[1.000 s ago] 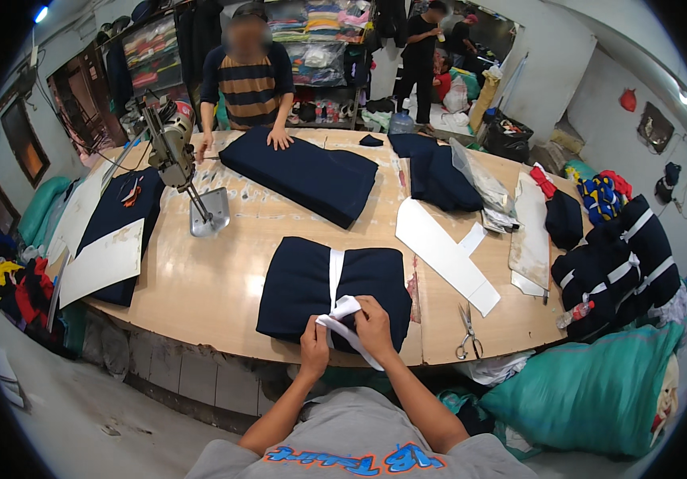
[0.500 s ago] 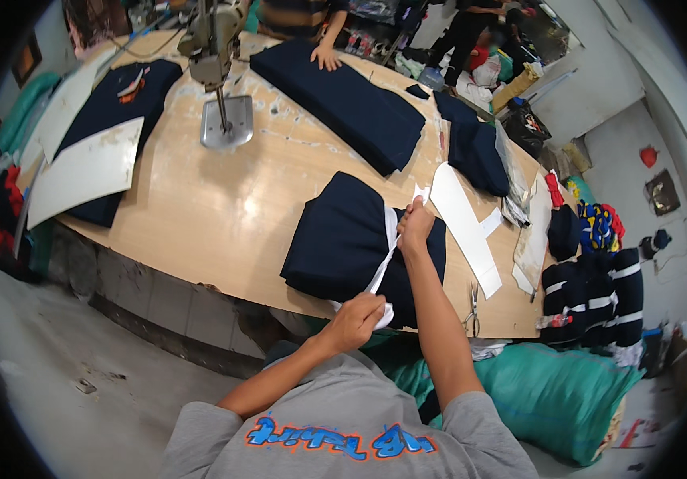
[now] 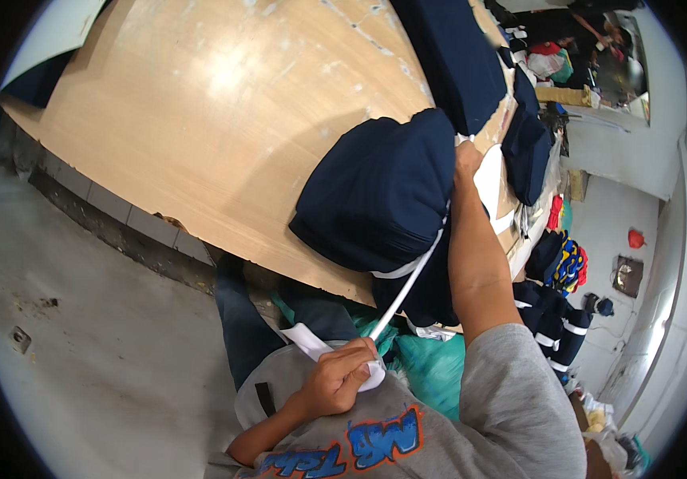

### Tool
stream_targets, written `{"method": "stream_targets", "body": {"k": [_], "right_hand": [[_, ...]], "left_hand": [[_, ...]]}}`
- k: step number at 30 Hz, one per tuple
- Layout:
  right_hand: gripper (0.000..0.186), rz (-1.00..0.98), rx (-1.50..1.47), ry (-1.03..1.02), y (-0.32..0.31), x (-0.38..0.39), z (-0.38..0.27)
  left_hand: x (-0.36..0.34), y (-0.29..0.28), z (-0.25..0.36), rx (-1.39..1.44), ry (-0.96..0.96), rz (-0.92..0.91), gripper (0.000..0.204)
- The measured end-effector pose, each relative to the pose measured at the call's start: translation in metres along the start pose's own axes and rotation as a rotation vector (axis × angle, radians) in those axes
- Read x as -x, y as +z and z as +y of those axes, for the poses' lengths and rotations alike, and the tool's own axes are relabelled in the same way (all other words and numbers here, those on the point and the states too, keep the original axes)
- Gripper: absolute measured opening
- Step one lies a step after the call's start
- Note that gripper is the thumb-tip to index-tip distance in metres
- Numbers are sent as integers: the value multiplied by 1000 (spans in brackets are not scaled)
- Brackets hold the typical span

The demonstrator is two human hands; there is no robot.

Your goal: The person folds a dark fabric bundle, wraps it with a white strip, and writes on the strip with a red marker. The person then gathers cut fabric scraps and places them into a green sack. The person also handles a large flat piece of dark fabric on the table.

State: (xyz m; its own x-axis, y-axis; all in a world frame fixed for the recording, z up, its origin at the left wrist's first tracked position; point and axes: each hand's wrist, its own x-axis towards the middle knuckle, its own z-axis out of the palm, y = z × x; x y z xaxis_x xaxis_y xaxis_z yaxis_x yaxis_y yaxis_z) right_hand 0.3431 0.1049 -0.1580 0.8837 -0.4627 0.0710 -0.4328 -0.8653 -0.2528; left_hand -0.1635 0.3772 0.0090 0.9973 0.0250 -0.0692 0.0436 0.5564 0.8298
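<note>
Left grip [image 3: 342, 382] clamps white strip [image 3: 412, 277]; right grip [image 3: 466, 156] pins it on navy stack [image 3: 379, 191]

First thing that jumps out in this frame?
A long white fabric strip pulled taut across a stack of dark navy cloth pieces at the near edge of the wooden table. The left hand grips the strip's lower end close to the chest, while the right hand holds it down at the far side of the stack. A teal sack sits below the table edge.
</note>
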Motion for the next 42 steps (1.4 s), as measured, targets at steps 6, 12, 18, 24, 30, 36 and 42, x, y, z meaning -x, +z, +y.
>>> {"method": "stream_targets", "body": {"k": [6,12,18,24,30,36,42], "right_hand": [[52,-66,167,-208,24,-15,-13],[33,43,-932,554,-18,5,-16],[36,-365,-1362,156,-172,131,104],[48,-28,-1008,-80,-240,449,50],[50,-149,-1203,-13,-223,462,65],[55,-297,-1602,98,-177,421,77],[60,-768,-1504,-9,-159,269,67]], "left_hand": [[14,14,-35,95,-43,159,22],[3,-11,0,-3,-162,196,33],[-270,-73,93,-250,152,175,37],[-479,115,-93,-1462,735,-386,21],[-495,33,-211,-1774,145,-961,40],[-470,-77,-127,-1805,340,-787,19],[-308,-217,-27,-916,-39,128,19]]}}
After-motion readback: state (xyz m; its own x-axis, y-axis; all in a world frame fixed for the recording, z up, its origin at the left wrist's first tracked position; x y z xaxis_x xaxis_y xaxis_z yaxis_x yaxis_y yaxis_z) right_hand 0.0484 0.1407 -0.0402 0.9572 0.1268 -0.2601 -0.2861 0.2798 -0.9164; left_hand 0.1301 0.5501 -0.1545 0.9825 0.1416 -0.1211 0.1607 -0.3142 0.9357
